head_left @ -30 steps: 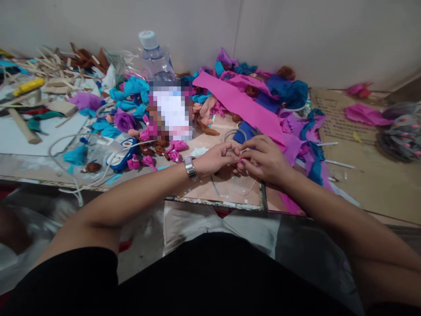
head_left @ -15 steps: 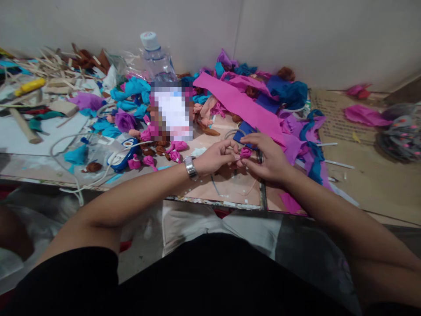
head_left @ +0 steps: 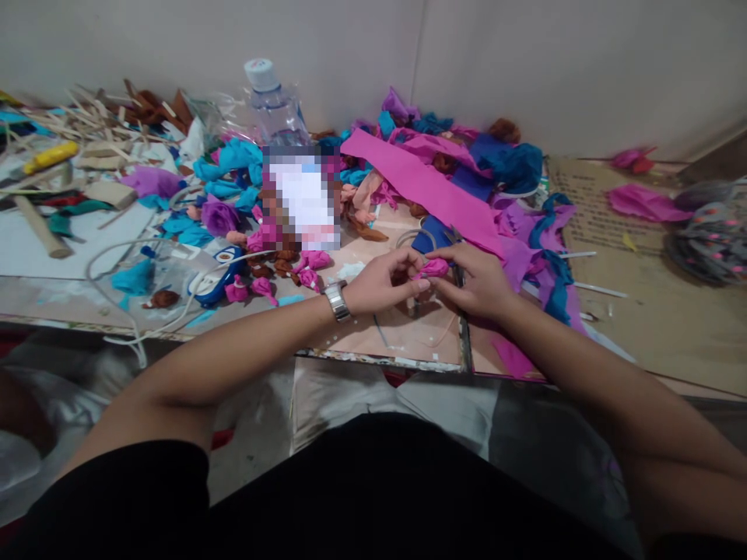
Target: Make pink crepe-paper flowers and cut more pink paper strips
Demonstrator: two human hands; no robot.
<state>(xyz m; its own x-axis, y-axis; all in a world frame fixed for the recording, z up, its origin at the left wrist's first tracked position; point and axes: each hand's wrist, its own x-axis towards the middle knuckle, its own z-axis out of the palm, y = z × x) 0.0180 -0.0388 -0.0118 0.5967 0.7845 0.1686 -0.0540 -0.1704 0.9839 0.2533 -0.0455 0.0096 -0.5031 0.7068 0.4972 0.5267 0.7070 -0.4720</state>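
Observation:
Both my hands meet over the front middle of the work board (head_left: 402, 342). My left hand (head_left: 382, 281), with a metal watch at the wrist, pinches a small pink crepe-paper bud (head_left: 433, 267). My right hand (head_left: 475, 280) closes its fingers on the same bud from the other side. Just behind the hands lie a blue paper piece (head_left: 430, 235) and a long pink crepe strip (head_left: 432, 190). Several finished pink buds (head_left: 257, 286) lie on the board to the left of my left hand.
A heap of pink, purple and blue crepe paper (head_left: 502, 167) fills the back right. A water bottle (head_left: 274, 101) stands at the back. A glue gun (head_left: 213, 280) with a white cable and wooden sticks (head_left: 87, 117) lie at the left. Brown cardboard (head_left: 642, 311) lies at the right.
The pink bud has come into plain view between the fingertips and my right hand has turned round it. Both hands stayed in about the same place.

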